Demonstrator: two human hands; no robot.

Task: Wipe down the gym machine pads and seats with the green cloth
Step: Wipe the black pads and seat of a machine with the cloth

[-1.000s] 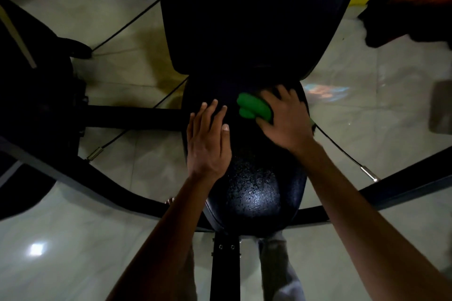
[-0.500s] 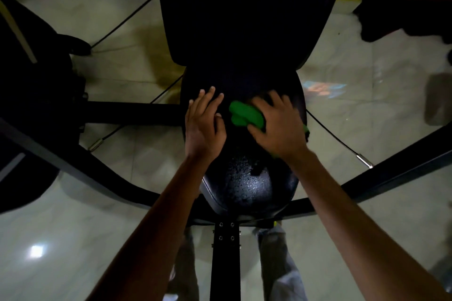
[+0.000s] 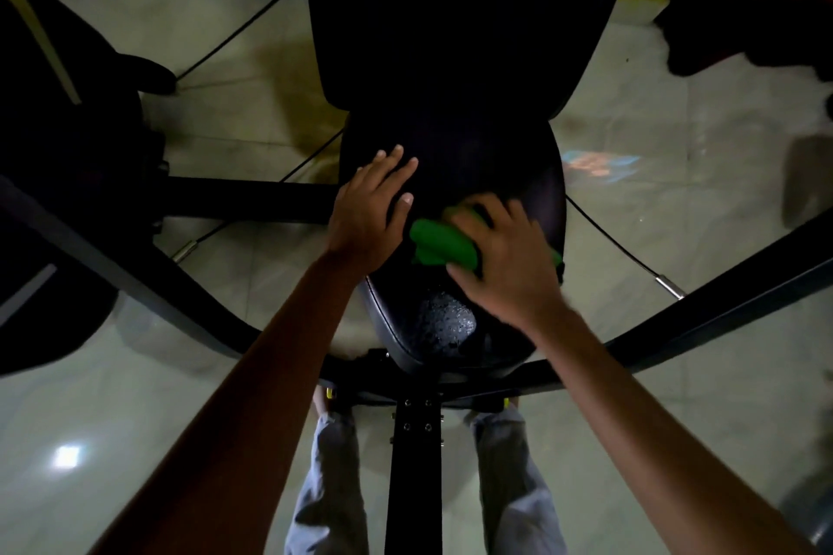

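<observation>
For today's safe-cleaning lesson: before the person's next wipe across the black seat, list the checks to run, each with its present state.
1. Green cloth held by right hand: ok.
2. Cloth lying on the seat: ok.
3. Left hand flat on the seat, beside the cloth: ok.
4. Near end of seat, wet patch showing: not ok.
5. Back pad wiped: cannot tell, too dark.

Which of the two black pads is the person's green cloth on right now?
The lower seat pad, nearest the person; both hands rest on it. The green cloth is under the right hand. The tall backrest pad beyond is untouched.
</observation>
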